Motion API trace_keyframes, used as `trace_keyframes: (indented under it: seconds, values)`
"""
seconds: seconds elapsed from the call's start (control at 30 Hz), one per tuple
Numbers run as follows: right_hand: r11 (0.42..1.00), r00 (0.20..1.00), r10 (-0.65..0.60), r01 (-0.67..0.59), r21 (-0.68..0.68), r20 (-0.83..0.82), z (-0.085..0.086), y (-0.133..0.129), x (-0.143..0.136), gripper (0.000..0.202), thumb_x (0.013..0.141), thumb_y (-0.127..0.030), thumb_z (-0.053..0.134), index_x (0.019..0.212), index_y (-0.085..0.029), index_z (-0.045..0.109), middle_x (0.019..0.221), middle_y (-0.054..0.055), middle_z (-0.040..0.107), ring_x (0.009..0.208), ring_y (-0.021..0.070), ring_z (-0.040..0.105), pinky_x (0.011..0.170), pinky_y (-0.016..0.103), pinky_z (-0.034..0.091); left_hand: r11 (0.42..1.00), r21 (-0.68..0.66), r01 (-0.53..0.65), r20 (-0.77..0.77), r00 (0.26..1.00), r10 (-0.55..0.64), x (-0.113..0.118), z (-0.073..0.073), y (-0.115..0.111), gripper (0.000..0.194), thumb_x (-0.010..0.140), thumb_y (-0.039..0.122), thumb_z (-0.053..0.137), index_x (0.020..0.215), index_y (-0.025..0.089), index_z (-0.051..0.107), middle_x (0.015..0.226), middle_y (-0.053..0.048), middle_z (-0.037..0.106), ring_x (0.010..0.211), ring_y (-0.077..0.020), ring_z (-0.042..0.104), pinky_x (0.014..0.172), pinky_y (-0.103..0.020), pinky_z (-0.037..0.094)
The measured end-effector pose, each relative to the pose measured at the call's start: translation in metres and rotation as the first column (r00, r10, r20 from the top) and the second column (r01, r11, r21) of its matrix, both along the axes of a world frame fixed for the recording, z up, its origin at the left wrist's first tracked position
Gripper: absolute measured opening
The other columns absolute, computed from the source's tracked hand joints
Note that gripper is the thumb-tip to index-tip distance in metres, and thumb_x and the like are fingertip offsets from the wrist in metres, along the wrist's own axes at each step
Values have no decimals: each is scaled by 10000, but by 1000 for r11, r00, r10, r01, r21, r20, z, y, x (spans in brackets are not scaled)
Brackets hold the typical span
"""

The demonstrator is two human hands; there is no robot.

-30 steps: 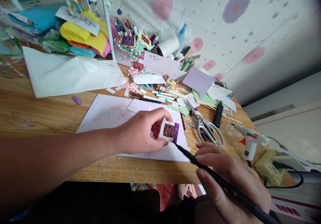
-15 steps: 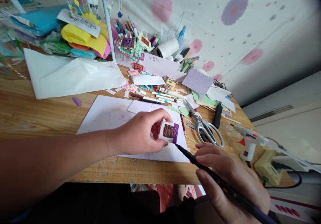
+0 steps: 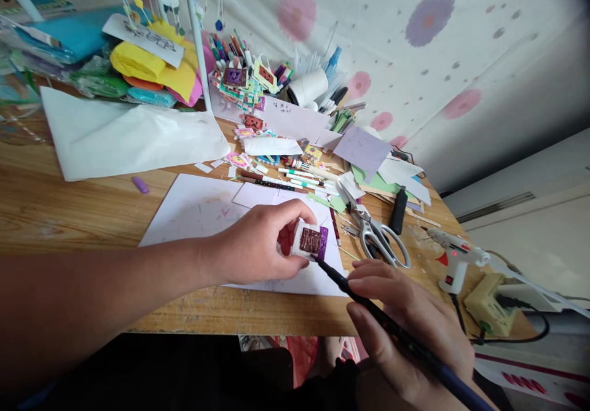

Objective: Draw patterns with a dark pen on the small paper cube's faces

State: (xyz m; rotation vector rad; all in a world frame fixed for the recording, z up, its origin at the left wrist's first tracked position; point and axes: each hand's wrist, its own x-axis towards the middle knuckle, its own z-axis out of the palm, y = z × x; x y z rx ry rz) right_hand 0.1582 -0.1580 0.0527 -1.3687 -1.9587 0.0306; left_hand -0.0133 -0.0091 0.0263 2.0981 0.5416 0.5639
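Note:
Between the thumb and fingers of my left hand [image 3: 258, 242] is a small white paper piece [image 3: 302, 252], coloured with a dark brown square and a purple strip along its right side. My right hand [image 3: 410, 325] grips a dark marker pen [image 3: 369, 303] with small coloured specks on its barrel. The pen's tip meets the lower edge of the paper piece, close to the purple strip. Beneath both lies a large white sheet [image 3: 184, 214] with faint coloured marks. Some of my left fingers are hidden behind the paper piece.
Right of my hands lie scissors [image 3: 382, 239], a black tube-shaped object [image 3: 399, 210] and a white glue gun [image 3: 456, 257] near a power strip [image 3: 493, 306]. Several pens [image 3: 295, 180] and paper cut-outs are behind the sheet. A folded white sheet [image 3: 133, 147] lies at left.
My right hand has shifted left and the pen tip has moved from the purple strip's lower corner onto the paper piece's lower edge. The left hand keeps its hold.

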Motion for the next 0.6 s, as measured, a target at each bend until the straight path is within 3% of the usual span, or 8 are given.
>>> trace_keyframes:
  seconds: [0.17, 0.43, 0.6]
  values:
    - [996, 996, -89, 89, 9, -31, 2, -3, 0, 189, 770, -104, 634, 936, -194, 626, 818, 43, 703, 824, 200, 697, 749, 311, 583, 1000, -10, -6, -3, 1000, 6, 1, -1, 0, 321, 665, 195, 633, 967, 188, 524, 684, 50, 580, 597, -114, 539, 578, -234, 428]
    - [1000, 1000, -14, 14, -14, -11, -1, -1, -1, 218, 767, -109, 646, 971, -178, 613, 850, 32, 699, 859, 173, 689, 784, 273, 567, 1000, 0, -12, 1, 1000, 12, 0, -1, 0, 324, 656, 174, 636, 963, 179, 533, 671, 59, 566, 587, -107, 533, 574, -224, 425]
    - [996, 994, -92, 92, 5, -55, -1, -4, 0, 182, 769, -106, 639, 932, -189, 630, 842, 27, 697, 855, 173, 687, 789, 273, 560, 1000, 1, -22, -1, 1000, 22, 0, -1, -1, 332, 651, 177, 647, 963, 179, 536, 672, 58, 573, 592, -108, 536, 582, -222, 426]
